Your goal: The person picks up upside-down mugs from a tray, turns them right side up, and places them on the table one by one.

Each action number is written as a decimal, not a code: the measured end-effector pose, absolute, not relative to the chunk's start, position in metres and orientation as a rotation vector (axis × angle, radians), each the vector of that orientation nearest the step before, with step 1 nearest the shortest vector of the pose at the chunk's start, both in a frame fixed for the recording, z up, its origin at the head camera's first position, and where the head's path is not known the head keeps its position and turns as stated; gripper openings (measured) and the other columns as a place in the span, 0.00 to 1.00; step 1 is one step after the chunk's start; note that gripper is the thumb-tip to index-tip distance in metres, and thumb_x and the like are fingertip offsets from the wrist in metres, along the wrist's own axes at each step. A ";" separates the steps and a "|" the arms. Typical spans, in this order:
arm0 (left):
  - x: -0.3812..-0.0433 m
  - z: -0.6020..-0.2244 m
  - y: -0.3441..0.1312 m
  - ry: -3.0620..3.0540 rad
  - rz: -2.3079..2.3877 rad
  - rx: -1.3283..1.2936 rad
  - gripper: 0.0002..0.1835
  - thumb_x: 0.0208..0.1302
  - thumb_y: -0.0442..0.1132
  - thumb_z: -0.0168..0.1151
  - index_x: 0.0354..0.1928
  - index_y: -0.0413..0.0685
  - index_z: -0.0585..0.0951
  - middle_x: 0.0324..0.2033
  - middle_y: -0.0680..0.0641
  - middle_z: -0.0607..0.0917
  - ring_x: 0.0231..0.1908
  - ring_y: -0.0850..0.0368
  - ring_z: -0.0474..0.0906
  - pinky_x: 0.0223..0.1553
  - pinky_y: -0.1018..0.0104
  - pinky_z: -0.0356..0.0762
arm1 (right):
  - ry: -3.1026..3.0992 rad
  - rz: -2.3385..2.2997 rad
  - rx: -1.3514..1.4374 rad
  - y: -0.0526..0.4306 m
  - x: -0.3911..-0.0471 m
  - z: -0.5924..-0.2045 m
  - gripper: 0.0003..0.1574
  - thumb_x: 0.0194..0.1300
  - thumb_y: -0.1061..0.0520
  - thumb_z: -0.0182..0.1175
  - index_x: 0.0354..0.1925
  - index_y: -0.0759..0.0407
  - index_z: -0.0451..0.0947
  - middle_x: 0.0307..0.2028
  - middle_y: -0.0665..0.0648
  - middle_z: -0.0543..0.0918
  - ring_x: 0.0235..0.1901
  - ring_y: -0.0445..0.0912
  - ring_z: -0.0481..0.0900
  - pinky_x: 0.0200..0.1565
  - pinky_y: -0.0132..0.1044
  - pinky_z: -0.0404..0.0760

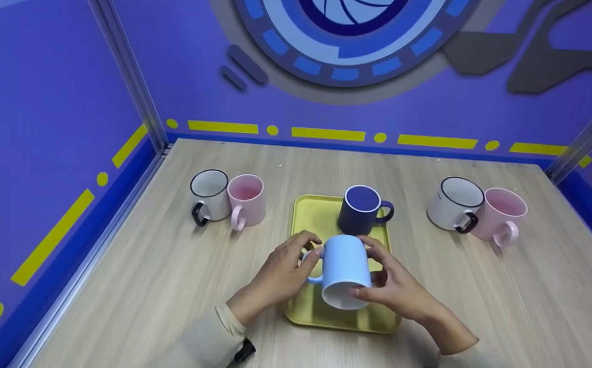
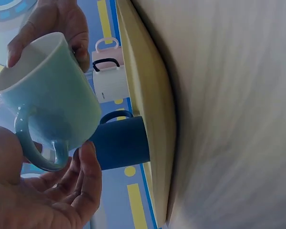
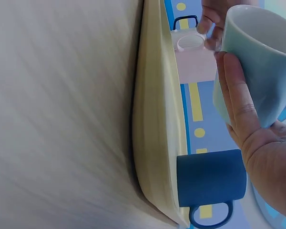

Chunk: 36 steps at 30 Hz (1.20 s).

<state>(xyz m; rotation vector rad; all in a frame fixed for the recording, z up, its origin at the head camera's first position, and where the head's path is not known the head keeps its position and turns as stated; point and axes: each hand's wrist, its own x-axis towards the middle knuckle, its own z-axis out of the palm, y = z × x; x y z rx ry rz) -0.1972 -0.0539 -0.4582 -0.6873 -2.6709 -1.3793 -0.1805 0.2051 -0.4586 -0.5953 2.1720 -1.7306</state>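
Observation:
A light blue mug [image 1: 346,260] with a white inside is held above the yellow tray [image 1: 321,217], tipped so its mouth faces toward me. My right hand [image 1: 400,289] grips its side, thumb over the rim and fingers along the wall. At the handle is my left hand [image 1: 285,266], its thumb and fingers curled about it; the left wrist view shows a fingertip against the mug near its base. A dark blue mug [image 1: 359,212] stands upright on the tray's far part, its handle pointing right.
On the left of the wooden table [image 1: 173,286], a white black-rimmed mug [image 1: 214,204] stands beside a pink mug [image 1: 250,204]. Another white mug [image 1: 446,207] and pink mug [image 1: 492,220] stand close together on the right. Blue-purple panels [image 1: 45,128] wall the table in.

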 end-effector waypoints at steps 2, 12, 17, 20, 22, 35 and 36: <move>-0.198 -0.459 -0.055 -2.618 -1.279 -0.761 0.12 0.80 0.48 0.54 0.55 0.51 0.78 0.48 0.50 0.82 0.46 0.56 0.81 0.48 0.61 0.80 | 2.186 -1.723 -0.562 0.205 -0.180 -0.458 0.56 0.62 0.58 0.73 0.78 0.51 0.52 0.68 0.77 0.64 0.54 0.62 0.82 0.51 0.46 0.85; -0.199 -0.458 -0.066 -2.501 -0.944 -1.133 0.05 0.70 0.47 0.60 0.42 0.56 0.79 0.56 0.53 0.77 0.62 0.56 0.72 0.63 0.58 0.74 | 2.169 -1.747 -0.452 0.207 -0.183 -0.457 0.53 0.65 0.55 0.69 0.79 0.53 0.52 0.68 0.77 0.65 0.54 0.60 0.82 0.52 0.47 0.85; -0.199 -0.458 -0.070 -2.515 -0.882 -1.234 0.05 0.70 0.45 0.60 0.42 0.56 0.81 0.54 0.54 0.78 0.63 0.55 0.71 0.70 0.57 0.71 | 2.174 -1.750 -0.432 0.207 -0.183 -0.457 0.52 0.66 0.54 0.69 0.79 0.54 0.53 0.68 0.77 0.66 0.55 0.60 0.81 0.53 0.47 0.84; -0.200 -0.459 -0.072 -2.503 -0.864 -1.317 0.06 0.72 0.44 0.59 0.44 0.53 0.82 0.52 0.52 0.81 0.65 0.54 0.72 0.72 0.58 0.69 | 2.174 -1.748 -0.422 0.206 -0.183 -0.456 0.51 0.66 0.53 0.68 0.79 0.54 0.54 0.68 0.76 0.66 0.56 0.60 0.80 0.53 0.46 0.83; -0.202 -0.459 -0.073 -2.495 -0.868 -1.372 0.08 0.74 0.43 0.57 0.45 0.51 0.83 0.51 0.52 0.83 0.66 0.53 0.72 0.73 0.58 0.68 | 2.175 -1.745 -0.418 0.206 -0.183 -0.455 0.50 0.66 0.52 0.68 0.79 0.54 0.54 0.67 0.76 0.67 0.56 0.60 0.80 0.53 0.46 0.83; -0.205 -0.457 -0.070 -2.457 -0.759 -1.485 0.15 0.81 0.46 0.45 0.45 0.49 0.80 0.47 0.50 0.85 0.60 0.53 0.77 0.67 0.59 0.73 | 2.182 -1.716 -0.360 0.208 -0.180 -0.449 0.45 0.70 0.47 0.62 0.77 0.57 0.57 0.65 0.75 0.71 0.53 0.57 0.82 0.49 0.45 0.85; -0.204 -0.457 -0.070 -2.456 -0.742 -1.478 0.15 0.81 0.46 0.45 0.45 0.49 0.80 0.45 0.51 0.85 0.59 0.54 0.77 0.66 0.59 0.74 | 2.184 -1.714 -0.366 0.208 -0.180 -0.448 0.44 0.71 0.47 0.62 0.77 0.58 0.58 0.64 0.75 0.71 0.53 0.57 0.81 0.48 0.45 0.85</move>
